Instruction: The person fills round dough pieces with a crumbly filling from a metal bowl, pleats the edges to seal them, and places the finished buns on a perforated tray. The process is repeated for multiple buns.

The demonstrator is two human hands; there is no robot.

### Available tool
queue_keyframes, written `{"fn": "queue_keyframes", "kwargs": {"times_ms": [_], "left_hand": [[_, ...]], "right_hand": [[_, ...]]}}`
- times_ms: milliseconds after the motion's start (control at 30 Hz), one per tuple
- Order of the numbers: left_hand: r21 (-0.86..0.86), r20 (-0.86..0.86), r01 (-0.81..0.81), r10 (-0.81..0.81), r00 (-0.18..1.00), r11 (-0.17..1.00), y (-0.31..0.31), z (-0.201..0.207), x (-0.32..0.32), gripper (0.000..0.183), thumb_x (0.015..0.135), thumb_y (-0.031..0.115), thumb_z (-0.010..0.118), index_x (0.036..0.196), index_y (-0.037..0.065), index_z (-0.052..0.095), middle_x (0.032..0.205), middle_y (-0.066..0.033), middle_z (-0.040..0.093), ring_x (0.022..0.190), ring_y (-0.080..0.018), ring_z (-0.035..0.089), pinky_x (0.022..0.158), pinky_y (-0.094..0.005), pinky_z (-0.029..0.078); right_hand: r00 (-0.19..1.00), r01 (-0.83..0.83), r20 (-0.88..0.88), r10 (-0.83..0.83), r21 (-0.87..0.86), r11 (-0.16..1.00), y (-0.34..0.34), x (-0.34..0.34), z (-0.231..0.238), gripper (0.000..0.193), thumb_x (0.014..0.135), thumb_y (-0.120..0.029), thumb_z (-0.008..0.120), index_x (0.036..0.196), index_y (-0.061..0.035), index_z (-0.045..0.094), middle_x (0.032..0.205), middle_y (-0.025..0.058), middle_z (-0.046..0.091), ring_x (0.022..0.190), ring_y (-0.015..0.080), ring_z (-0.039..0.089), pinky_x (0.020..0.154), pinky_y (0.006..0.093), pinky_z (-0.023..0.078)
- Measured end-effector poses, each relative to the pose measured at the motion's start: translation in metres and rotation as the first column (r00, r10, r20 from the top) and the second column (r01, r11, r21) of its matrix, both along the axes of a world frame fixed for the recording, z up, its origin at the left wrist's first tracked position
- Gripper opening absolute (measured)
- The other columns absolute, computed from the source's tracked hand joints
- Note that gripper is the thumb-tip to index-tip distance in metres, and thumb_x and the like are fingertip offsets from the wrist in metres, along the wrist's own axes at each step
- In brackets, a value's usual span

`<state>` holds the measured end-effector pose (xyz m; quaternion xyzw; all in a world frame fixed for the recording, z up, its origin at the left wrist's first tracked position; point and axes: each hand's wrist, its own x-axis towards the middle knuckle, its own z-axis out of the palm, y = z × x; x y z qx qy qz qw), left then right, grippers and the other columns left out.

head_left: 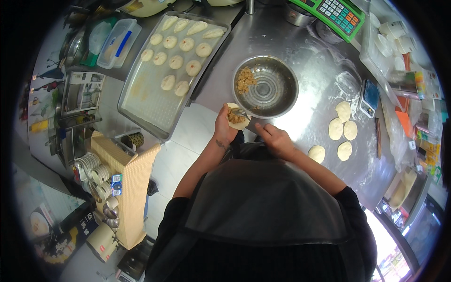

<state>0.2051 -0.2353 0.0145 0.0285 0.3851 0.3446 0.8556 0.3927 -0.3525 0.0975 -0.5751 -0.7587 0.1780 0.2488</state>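
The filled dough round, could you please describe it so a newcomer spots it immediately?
On the steel table sits a large metal bowl. Near its lower rim, the left hand holds the dough round. Unlike the five bare rounds further right, it carries brown filling.

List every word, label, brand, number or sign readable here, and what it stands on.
Print is located here, not copied out.
Green scale: key markings, mostly too small.
Blue-and-white card on the woven-look stand: square codes; lettering too small.
Black poster, lower left: pale characters, slanted.
Packages, right shelf: print too blurred.
Filled dough round in left hand, metal bowl: none seen.
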Motion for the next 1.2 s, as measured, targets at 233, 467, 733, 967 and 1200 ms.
{"fn": "queue_keyframes", "kwargs": {"times_ms": [233,467,733,967,1200], "left_hand": [[-0.021,0.013,-0.004,0.004,1.000,1.000,-0.003,0.000,0.001,0.046,0.105,0.044,0.040,0.125,0.004,0.052,0.122,-0.0144,0.062,0.112,-0.0342,0.061,0.099,-0.0557,0.048],[-0.010,0.006,0.000,0.000,1.000,1.000,-0.003,0.006,0.004,0.044,0.105,0.043,0.041,0.123,0.005,0.052,0.121,-0.0147,0.061,0.113,-0.0346,0.060,0.099,-0.0580,0.047],[0.007,-0.023,-0.009,0.009,1.000,1.000,-0.004,0.009,0.004,0.044,0.105,0.043,0.040,0.123,0.004,0.051,0.121,-0.0165,0.060,0.114,-0.0352,0.060,0.100,-0.0558,0.047],[-0.032,0.020,-0.022,0.023,1.000,0.999,-0.006,0.003,0.004,0.048,0.106,0.043,0.036,0.126,0.002,0.050,0.124,-0.0183,0.060,0.116,-0.0357,0.058,0.102,-0.0551,0.046],[-0.122,-0.054,-0.132,0.127,0.990,0.984,-0.008,0.014,-0.009,0.053,0.107,0.042,0.031,0.128,-0.003,0.048,0.125,-0.0218,0.059,0.119,-0.0391,0.056,0.106,-0.0542,0.043]], "right_hand": [[0.942,0.285,-0.178,-0.284,-0.022,0.958,0.007,0.022,-0.003,0.025,0.086,-0.002,0.058,0.110,0.0016,0.065,0.086,0.0163,0.060,0.073,0.0354,0.064,0.061,0.0424,0.054],[0.905,0.395,-0.084,-0.418,-0.203,0.896,0.020,0.037,-0.031,0.018,0.084,-0.002,0.061,0.100,0.0009,0.069,0.095,0.0220,0.067,0.084,0.0402,0.066,0.074,0.0460,0.055],[0.823,0.404,-0.342,-0.454,-0.209,0.890,0.006,0.000,0.000,0.019,0.089,-0.002,0.060,0.105,0.0003,0.070,0.095,0.0197,0.069,0.078,0.0327,0.068,0.070,0.0368,0.054],[0.916,0.277,-0.265,-0.301,-0.125,0.953,-0.003,-0.008,0.010,0.023,0.089,-0.001,0.062,0.111,0.0002,0.065,0.085,0.0161,0.062,0.071,0.0339,0.065,0.064,0.0400,0.053],[0.992,0.096,-0.082,-0.097,-0.006,0.995,-0.002,-0.009,0.004,0.036,0.082,-0.001,0.059,0.118,-0.0018,0.062,0.087,0.0109,0.056,0.072,0.0294,0.062,0.059,0.0390,0.054]]}}
